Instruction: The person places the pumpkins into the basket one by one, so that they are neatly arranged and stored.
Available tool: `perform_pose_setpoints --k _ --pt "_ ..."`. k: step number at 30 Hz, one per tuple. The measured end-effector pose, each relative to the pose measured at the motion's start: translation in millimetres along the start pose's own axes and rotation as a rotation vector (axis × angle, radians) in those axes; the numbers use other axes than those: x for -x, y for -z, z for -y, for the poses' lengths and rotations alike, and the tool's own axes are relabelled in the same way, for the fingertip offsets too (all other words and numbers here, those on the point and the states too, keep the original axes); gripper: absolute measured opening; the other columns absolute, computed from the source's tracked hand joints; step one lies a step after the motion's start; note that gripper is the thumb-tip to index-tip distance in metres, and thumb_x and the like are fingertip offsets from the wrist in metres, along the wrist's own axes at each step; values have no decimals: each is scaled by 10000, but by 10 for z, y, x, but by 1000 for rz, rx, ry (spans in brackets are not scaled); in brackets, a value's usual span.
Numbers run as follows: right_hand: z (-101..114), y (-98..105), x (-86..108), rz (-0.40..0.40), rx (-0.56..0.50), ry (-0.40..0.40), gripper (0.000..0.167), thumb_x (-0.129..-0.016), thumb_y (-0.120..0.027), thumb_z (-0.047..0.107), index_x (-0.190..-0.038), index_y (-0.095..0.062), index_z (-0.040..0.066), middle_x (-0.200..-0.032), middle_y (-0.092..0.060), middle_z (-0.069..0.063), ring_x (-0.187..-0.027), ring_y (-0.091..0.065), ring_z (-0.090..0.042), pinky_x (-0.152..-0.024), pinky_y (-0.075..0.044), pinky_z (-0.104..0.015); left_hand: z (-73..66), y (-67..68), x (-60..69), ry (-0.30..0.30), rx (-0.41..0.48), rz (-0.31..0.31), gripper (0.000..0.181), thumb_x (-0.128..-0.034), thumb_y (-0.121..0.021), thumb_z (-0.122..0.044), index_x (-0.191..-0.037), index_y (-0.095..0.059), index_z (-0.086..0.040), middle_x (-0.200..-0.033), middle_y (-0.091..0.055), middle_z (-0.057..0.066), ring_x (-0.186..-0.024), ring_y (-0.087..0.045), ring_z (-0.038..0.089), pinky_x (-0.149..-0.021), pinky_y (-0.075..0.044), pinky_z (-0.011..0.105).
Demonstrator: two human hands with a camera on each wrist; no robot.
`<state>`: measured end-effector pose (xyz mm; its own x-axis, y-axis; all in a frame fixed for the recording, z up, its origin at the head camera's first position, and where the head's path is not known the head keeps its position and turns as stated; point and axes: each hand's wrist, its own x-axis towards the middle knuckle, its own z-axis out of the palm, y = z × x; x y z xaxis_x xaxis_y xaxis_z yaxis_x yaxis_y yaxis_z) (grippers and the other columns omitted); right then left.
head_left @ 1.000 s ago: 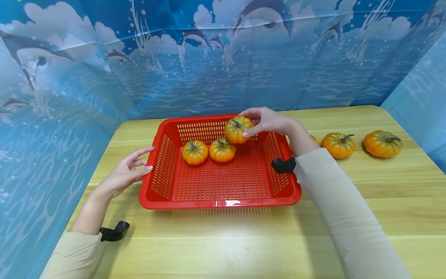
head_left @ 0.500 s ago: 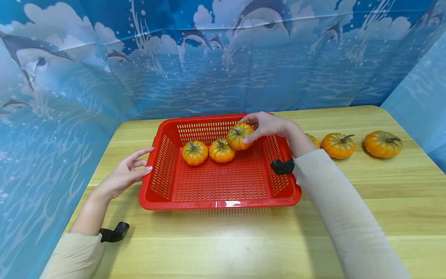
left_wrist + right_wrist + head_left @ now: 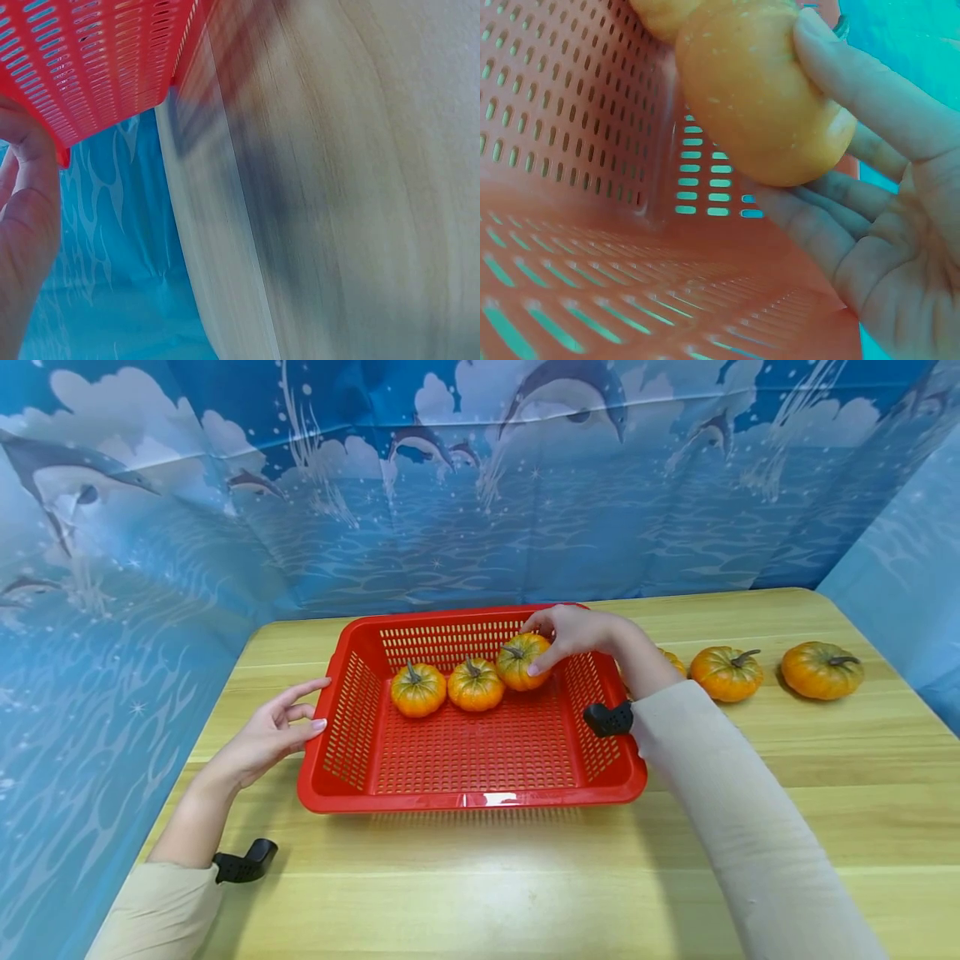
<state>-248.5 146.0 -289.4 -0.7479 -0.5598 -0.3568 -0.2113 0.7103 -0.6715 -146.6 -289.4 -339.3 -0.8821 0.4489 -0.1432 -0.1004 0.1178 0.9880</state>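
Note:
My right hand (image 3: 576, 633) holds a small orange-green pumpkin (image 3: 517, 670) between thumb and fingers inside the red plastic basket (image 3: 480, 799), near its back wall. In the right wrist view the thumb and fingers stand around the pumpkin (image 3: 761, 94), whose underside shows. Two more pumpkins sit in the basket, a middle one (image 3: 476, 687) close beside the held one and a left one (image 3: 417, 692). My left hand (image 3: 264, 733) grips the basket's left rim, its thumb and fingertips on the edge. The left wrist view shows only part of this hand (image 3: 28, 225) against the perforated wall.
Right of the basket, two pumpkins stand on the wooden table (image 3: 480, 893), a nearer one (image 3: 726, 675) and a farther one (image 3: 821, 671). Another pumpkin (image 3: 672, 662) is mostly hidden behind my right forearm. A blue dolphin-print curtain (image 3: 465, 510) borders the table.
My right hand has lowered the pumpkin into the basket and moved it slightly right, into line with the other two. The left hand stays on the rim.

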Motion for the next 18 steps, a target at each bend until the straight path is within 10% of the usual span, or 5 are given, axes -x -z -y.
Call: perform_pose_setpoints --k 18 --pt "47 -125 -84 53 212 -89 699 -786 -754 272 -1334 -424 -11 -1318 -438 -198 -1179 -408 -325 -998 -374 -461 -7 -12 -5 3 3 -1 582 -931 -522 -6 -1447 -268 -95 -953 -576 54 -848 -646 174 -781 -544 340"
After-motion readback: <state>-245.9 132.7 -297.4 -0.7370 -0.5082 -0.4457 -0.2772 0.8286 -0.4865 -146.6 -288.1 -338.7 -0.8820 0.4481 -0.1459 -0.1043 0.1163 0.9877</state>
